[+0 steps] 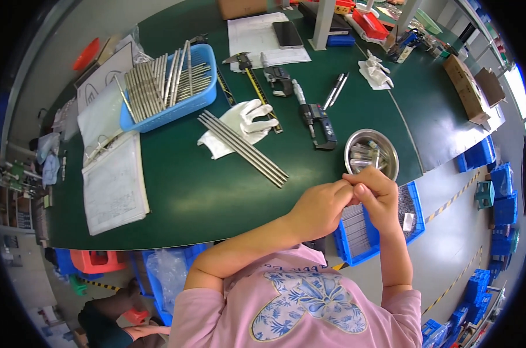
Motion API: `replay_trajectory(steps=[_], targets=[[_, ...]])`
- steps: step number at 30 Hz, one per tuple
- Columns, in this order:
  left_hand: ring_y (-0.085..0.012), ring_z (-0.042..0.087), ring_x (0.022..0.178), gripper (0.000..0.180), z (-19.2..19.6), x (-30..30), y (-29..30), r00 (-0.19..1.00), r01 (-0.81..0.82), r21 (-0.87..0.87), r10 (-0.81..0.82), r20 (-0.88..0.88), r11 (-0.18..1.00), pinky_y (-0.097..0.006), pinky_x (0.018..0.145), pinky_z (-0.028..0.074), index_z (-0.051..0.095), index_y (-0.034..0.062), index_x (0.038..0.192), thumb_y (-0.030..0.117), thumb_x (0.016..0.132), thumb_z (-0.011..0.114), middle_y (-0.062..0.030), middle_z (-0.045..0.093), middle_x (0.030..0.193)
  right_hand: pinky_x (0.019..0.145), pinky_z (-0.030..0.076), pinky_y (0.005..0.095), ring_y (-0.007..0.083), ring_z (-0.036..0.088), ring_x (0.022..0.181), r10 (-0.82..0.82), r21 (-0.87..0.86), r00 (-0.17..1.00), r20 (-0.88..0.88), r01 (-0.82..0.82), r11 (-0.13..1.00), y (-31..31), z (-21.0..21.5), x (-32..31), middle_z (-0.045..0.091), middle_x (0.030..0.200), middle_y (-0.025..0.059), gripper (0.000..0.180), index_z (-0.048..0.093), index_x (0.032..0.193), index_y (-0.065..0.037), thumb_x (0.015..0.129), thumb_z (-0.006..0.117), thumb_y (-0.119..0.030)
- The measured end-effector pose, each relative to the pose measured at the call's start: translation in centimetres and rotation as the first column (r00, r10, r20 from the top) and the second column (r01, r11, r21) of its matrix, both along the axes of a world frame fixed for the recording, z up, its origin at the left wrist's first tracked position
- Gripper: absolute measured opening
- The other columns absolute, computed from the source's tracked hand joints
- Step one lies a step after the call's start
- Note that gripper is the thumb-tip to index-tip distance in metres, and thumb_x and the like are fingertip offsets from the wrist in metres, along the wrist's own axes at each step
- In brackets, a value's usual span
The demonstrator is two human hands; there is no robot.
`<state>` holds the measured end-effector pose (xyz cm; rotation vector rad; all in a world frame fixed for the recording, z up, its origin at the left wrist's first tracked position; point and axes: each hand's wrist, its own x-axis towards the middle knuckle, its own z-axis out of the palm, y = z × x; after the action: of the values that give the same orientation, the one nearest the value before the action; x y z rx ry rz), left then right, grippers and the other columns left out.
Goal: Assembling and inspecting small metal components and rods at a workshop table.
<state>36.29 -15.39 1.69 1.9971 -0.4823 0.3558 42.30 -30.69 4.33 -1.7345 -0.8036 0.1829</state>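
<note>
My left hand [325,204] and my right hand [379,196] meet at the table's front edge, fingers curled and pressed against each other. Whatever they may hold is hidden inside the fingers. Just beyond them stands a round steel bowl [395,152] with several short, shiny cylindrical pieces [364,155] in it. To the left, several long metal rods [245,148] lie side by side, partly over a white glove [239,123]. A digital micrometer [318,119] rests between the glove and the bowl.
A blue basket [173,119] of metal rods stands at the back left, near an open binder [115,182]. Calipers [257,87], a second micrometer [277,78], a phone [287,35] and another white glove [375,72] lie farther back. Blue crates [355,255] sit below the table edge.
</note>
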Motion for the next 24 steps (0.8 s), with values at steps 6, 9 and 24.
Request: replay_trajectory(steps=[6, 9, 24], targets=[[-0.0328, 0.057, 0.075, 0.015, 0.8, -1.4, 3.3, 0.993, 0.116, 0.015, -0.116, 0.014, 0.993, -0.041, 0.061, 0.046, 0.052, 0.0037, 0.089, -0.001, 0.074, 0.052, -0.013, 0.056, 0.084, 0.057, 0.046, 0.0222, 0.0095, 0.054, 0.062, 0.049, 0.384, 0.874, -0.483, 0.161, 0.909, 3.0, -2.5, -2.3, 0.057, 0.071, 0.0038, 0.017, 0.062, 0.091, 0.005, 0.087, 0.058, -0.011], [-0.0311, 0.056, 0.083, 0.021, 0.6, -1.7, 7.0, 0.981, 0.186, 0.239, -0.195, 0.014, 0.953, -0.04, 0.068, 0.047, 0.053, 0.0038, 0.093, 0.0, 0.072, 0.054, -0.0127, 0.055, 0.09, 0.058, 0.046, 0.0234, 0.0115, 0.057, 0.063, -0.066, 0.334, 0.885, -0.462, 0.242, 0.911, 4.0, -3.9, -2.5, 0.059, 0.073, 0.0064, 0.023, 0.057, 0.088, 0.004, 0.092, 0.051, -0.018], [-0.0271, 0.054, 0.079, 0.02, -1.2, 6.3, 15.3, 0.895, 0.284, 0.896, -0.429, -0.12, 0.342, -0.036, 0.066, 0.047, 0.049, 0.0024, 0.082, 0.001, 0.065, 0.059, -0.0116, 0.049, 0.084, 0.061, 0.046, 0.0214, 0.0096, 0.059, 0.065, -0.22, 0.276, 0.839, -0.498, 0.394, 0.877, 7.4, -7.4, -4.9, 0.064, 0.077, 0.0058, 0.025, 0.056, 0.085, -0.001, 0.095, 0.045, -0.02]])
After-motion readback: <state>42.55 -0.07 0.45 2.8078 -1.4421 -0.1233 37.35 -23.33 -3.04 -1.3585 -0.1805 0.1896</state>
